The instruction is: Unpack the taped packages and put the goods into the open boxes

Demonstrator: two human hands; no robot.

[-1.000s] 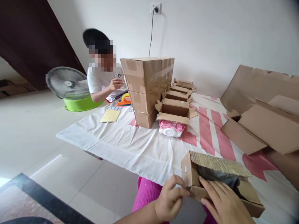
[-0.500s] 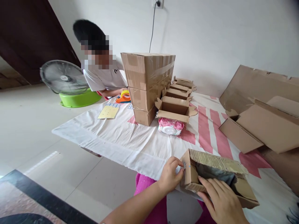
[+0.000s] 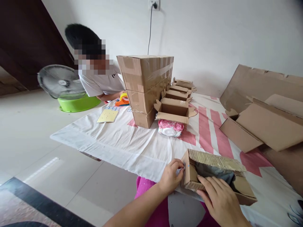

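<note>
While the left hand [image 3: 170, 176] is curling its fingers [image 3: 177, 164] against the end wall of the box [image 3: 214, 160], the right hand [image 3: 220, 200] is lying across the near long wall. Right fingers [image 3: 209, 186] are stretching out flat and loose, gripping nothing, with the tips reaching over the rim. Whether the left fingertips are pinching a flap or only pressing on it cannot be told.

The box is sitting between the two hands at the near edge of the cloth [image 3: 123, 145], tilting slightly, top flap standing open. A dark bag [image 3: 216, 171] is lying inside, just beyond the right fingertips.

Beyond the fingers, well apart from them, a pink packet [image 3: 170, 128] is resting on the cloth, touching the front of a row of open boxes [image 3: 174, 111]. A taped stack [image 3: 145, 85] is standing just left of that row. Flat cardboard [image 3: 262, 126] is leaning and lying off to the right of the right hand.

Far beyond the left fingers, another person [image 3: 101, 83] is bending over the far corner of the cloth, beside a tape dispenser [image 3: 121, 100] and a yellow sheet [image 3: 107, 115]. A fan [image 3: 59, 82] is standing by a green basin [image 3: 78, 104] behind them.
</note>
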